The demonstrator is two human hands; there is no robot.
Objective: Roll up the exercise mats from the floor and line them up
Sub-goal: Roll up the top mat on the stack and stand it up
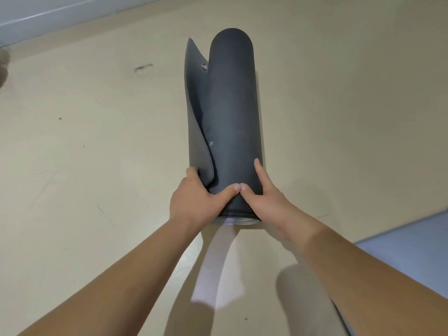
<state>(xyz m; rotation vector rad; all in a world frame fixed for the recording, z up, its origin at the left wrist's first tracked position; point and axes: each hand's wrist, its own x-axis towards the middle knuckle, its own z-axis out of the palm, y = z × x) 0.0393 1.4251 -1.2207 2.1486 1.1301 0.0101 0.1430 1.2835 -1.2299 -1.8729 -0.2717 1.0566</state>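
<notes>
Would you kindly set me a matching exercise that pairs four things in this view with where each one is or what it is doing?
Things:
1. left hand
2. right hand
3. metal eyelet
4. blue-grey mat

Places or states:
A. lies flat on the floor at the right edge of the view
B. grips the near corner of the loose flap
C. sits near the far end of the loose flap
D. holds the right side of the rolled mat, forefinger straight along it

Pairs: 1-B, 2-D, 3-C, 4-A
</notes>
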